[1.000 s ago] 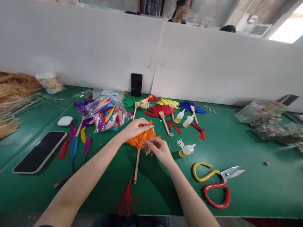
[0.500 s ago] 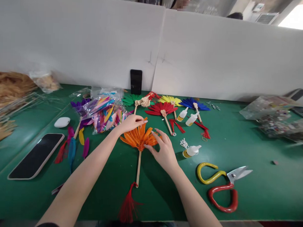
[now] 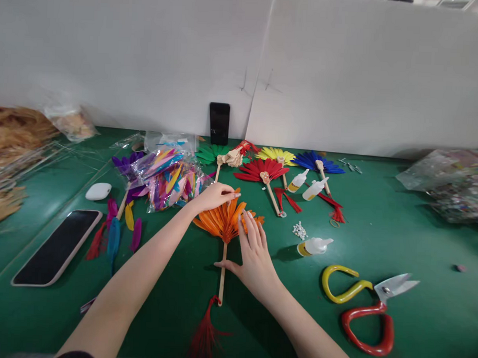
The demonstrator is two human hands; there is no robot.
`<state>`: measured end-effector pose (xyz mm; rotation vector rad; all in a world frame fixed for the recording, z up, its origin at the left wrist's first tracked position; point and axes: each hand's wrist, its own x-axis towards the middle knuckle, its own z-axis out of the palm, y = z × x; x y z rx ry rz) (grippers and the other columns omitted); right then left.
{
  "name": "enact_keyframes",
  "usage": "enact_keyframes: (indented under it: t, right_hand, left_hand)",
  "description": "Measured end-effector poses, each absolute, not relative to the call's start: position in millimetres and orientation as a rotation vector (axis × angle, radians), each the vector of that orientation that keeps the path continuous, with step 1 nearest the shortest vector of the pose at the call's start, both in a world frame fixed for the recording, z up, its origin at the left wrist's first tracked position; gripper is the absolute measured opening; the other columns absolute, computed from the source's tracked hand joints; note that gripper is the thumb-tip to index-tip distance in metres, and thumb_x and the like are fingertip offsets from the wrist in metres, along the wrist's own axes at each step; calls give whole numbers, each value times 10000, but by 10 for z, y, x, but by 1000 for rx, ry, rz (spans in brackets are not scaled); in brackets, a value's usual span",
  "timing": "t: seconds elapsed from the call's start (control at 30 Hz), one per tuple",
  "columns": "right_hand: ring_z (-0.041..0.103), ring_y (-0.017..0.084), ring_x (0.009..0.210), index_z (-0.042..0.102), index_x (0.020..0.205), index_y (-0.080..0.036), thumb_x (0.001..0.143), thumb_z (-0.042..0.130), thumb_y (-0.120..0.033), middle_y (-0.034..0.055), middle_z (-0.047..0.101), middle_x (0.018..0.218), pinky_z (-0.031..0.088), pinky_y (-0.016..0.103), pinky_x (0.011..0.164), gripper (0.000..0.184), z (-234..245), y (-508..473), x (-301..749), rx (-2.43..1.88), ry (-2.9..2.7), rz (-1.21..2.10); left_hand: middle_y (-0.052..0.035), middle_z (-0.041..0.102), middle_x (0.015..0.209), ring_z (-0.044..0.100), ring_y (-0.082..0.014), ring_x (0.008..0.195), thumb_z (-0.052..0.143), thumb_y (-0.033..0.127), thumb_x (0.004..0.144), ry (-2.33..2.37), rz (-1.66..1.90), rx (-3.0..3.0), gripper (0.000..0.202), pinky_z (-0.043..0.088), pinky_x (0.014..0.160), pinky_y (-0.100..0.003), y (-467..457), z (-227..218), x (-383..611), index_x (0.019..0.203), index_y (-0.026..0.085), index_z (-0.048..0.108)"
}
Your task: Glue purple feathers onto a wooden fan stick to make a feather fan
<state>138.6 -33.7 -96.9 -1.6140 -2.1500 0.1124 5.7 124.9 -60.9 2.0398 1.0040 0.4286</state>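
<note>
An orange feather fan lies on the green table, its wooden stick pointing toward me and a red tassel at the stick's lower end. At the fan's top edge, the fingers of my left hand are pinched together on the tip of an orange feather. My right hand is spread open over the fan's right side. Its fingertips rest on the feathers, while its thumb reaches across the stick just below them.
Scissors and a glue bottle beside white beads are to the right. Finished-looking fans, including a red one, stretch along the back. Bagged feathers, loose feathers and a large phone occupy the left. A white partition stands behind.
My right thumb has moved from the base of the feathers down onto the stick, and its fingers have straightened. My left hand keeps its place at the top. The camera view has tilted down slightly.
</note>
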Motion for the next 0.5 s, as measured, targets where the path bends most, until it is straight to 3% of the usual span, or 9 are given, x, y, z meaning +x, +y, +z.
enact_keyframes:
  t: [0.27, 0.5]
  right_hand:
    - [186, 326, 1367, 116, 1447, -69, 663, 626, -633, 201, 254, 1463, 219, 515, 1085, 1092, -1025, -336, 1372, -1664, -2189, 132]
    - [185, 322, 1367, 239, 1430, -131, 668, 622, -634, 174, 251, 1472, 212, 523, 1076, 990, -1018, -334, 1377, -1674, -2217, 136]
  left_hand:
    - [3, 590, 561, 531, -141, 563, 486, 438, 813, 1005, 432, 2007, 373, 357, 575, -253, 1215, -668, 80, 563, 168, 553]
    - [2, 540, 681, 513, -146, 630, 597, 449, 750, 1131, 475, 2094, 296, 377, 610, -259, 1224, -732, 86, 781, 157, 636]
